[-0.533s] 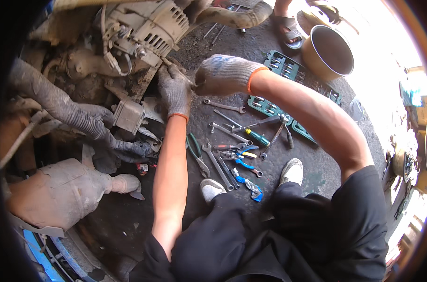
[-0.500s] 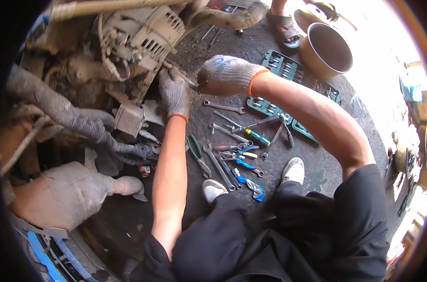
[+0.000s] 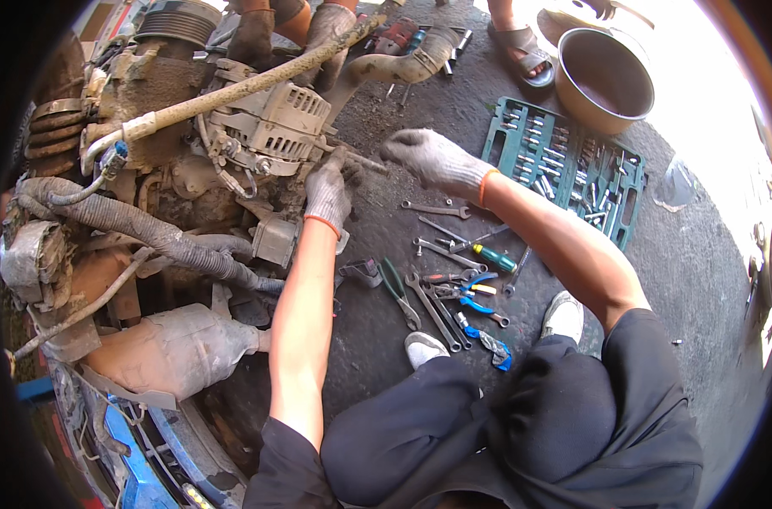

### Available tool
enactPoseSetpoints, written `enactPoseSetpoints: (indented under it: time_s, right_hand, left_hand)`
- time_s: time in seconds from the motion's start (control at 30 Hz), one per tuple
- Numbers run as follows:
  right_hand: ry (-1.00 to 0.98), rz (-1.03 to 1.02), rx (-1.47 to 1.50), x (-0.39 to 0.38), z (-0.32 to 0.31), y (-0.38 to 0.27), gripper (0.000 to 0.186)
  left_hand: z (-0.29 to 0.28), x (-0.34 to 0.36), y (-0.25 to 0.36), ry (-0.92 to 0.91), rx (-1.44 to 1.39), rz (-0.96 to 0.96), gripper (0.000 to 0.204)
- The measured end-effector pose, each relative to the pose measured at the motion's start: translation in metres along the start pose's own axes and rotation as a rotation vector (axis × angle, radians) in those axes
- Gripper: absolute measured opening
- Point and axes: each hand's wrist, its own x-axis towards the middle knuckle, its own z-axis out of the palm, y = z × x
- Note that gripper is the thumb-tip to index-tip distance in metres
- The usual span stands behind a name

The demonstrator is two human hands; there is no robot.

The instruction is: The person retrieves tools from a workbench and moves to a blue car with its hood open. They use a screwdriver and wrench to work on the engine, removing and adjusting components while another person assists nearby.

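Observation:
My left hand [image 3: 329, 191], in a grey knit glove with an orange cuff, is closed around a long, dirty metal bolt [image 3: 370, 164] beside the alternator [image 3: 277, 119]. The bolt's free end points right, towards my right hand [image 3: 441, 161]. That hand, gloved alike, is a little apart from the bolt's tip, its fingers drawn together; whether anything small is in them is hidden. The alternator is part of a dirty engine [image 3: 144, 93] on the left. A thick hose or pipe [image 3: 258, 81] crosses above it.
Wrenches [image 3: 432, 310], pliers [image 3: 398, 293] and a green screwdriver [image 3: 494, 257] lie on the dark floor before my feet. Farther right are an open green socket set [image 3: 505, 136] and a round basin [image 3: 606, 81]. A co-worker's gloved hands [image 3: 325, 42] are at the engine's far side; a sandalled foot [image 3: 522, 55] stands beyond.
My right hand has moved off the bolt's end to the right. My left hand stays on the bolt. The view has shifted, showing more of the engine and the co-worker's hands.

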Motion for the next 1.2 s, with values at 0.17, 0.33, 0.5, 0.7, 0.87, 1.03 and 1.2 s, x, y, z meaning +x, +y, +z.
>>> enactPoseSetpoints:
  time_s: [0.17,0.33,0.5,0.7,0.87,1.03,1.2]
  right_hand:
    - [-0.087,0.29,0.92,0.077,0.01,-0.017,0.029]
    - [0.056,0.418,1.486,0.142,0.03,-0.036,0.036]
    - [0.225,0.294,1.798,0.148,0.031,-0.041,0.069]
    - [0.182,0.28,1.324,0.125,0.028,-0.059,0.084]
    - [0.256,0.232,1.434,0.112,0.025,-0.075,0.082]
    - [0.414,0.25,1.181,0.072,-0.013,-0.092,0.093]
    - [0.404,0.323,0.743,0.051,-0.055,-0.09,0.069]
  left_hand:
    - [-0.02,-0.01,0.013,-0.51,-0.477,0.033,0.038]
    - [-0.026,-0.043,0.071,-0.995,-0.73,0.179,0.08]
    - [-0.019,-0.058,0.1,-0.584,0.165,0.587,0.083]
    - [-0.021,-0.034,0.079,-0.569,0.09,0.551,0.076]
    - [-0.017,-0.039,0.071,-0.757,-0.435,0.359,0.07]
    - [0.022,-0.081,0.061,-0.804,-0.728,0.197,0.078]
    - [0.049,-0.106,0.07,-0.606,-0.463,0.286,0.07]
